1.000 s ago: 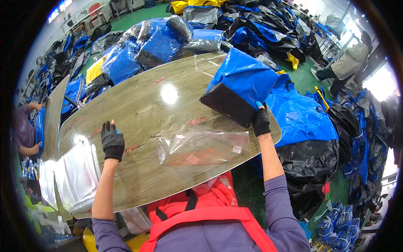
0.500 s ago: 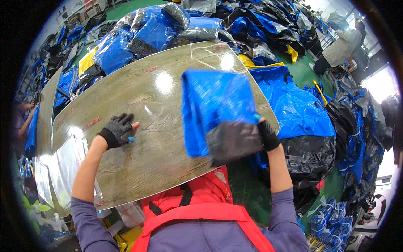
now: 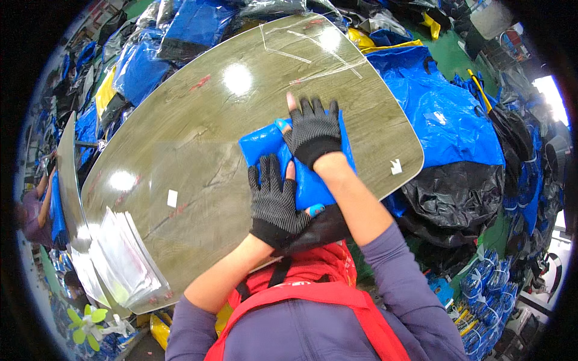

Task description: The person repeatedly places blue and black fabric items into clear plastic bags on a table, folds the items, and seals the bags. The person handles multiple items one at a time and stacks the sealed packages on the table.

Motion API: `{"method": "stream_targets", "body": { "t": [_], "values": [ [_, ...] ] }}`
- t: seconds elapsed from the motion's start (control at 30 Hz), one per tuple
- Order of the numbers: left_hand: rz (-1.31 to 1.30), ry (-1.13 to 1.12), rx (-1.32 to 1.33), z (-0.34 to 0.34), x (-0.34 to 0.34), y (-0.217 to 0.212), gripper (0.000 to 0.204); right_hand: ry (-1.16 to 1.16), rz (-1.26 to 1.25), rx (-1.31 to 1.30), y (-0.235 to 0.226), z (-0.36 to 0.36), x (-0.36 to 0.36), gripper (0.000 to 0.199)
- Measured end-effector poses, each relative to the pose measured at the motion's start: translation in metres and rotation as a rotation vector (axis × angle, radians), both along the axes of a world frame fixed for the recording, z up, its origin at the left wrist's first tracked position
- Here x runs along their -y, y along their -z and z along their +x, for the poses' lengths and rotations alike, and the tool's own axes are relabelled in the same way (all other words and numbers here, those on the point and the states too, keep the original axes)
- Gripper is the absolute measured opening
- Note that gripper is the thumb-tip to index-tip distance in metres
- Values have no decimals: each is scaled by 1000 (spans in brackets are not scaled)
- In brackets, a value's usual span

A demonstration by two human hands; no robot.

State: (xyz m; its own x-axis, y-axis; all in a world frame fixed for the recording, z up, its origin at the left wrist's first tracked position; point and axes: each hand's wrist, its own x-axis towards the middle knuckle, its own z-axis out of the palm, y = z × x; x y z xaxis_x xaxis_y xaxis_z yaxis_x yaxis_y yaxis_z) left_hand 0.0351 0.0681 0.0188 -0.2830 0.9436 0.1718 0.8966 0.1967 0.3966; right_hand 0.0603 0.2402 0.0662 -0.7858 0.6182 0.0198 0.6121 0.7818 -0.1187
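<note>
Folded bag (image 3: 316,189) (clock centre) on table (image 3: 192,132) | left hand (image 3: 272,201) atop, 7 o'clock | right hand (image 3: 313,129) atop, 12 o'clock | plastic sleeves (image 3: 127,259) on table, 8 o'clock | wrapped bags (image 3: 195,27) beyond, 11 o'clock | another bag (image 3: 421,99) beside table, 2 o'clock

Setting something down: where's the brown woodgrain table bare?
The tabletop looks bare right of the folded glossy blue bag, beyond the jagged white scrap, and toward the far left edge. Crowded near left: stacked clear plastic sleeves.

Left hand (image 3: 272,201) and right hand (image 3: 313,129) (both gloved) lie on a folded blue bundle (image 3: 313,188) on the tabletop (image 3: 198,120)
</note>
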Motion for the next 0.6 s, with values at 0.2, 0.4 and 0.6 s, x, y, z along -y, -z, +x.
{"method": "stream_targets", "body": {
  "t": [0.2,0.4,0.6],
  "values": [
    [-88,-5,103,-8,-9,1,103,45,22,-345,83,-3,-34,59],
    [-3,-60,106,-5,-3,4,95,306,-306,-755,63,45,-41,67],
    [83,-46,63,-5,5,-5,78,434,-1275,-663,44,159,28,90]
  ]
}}
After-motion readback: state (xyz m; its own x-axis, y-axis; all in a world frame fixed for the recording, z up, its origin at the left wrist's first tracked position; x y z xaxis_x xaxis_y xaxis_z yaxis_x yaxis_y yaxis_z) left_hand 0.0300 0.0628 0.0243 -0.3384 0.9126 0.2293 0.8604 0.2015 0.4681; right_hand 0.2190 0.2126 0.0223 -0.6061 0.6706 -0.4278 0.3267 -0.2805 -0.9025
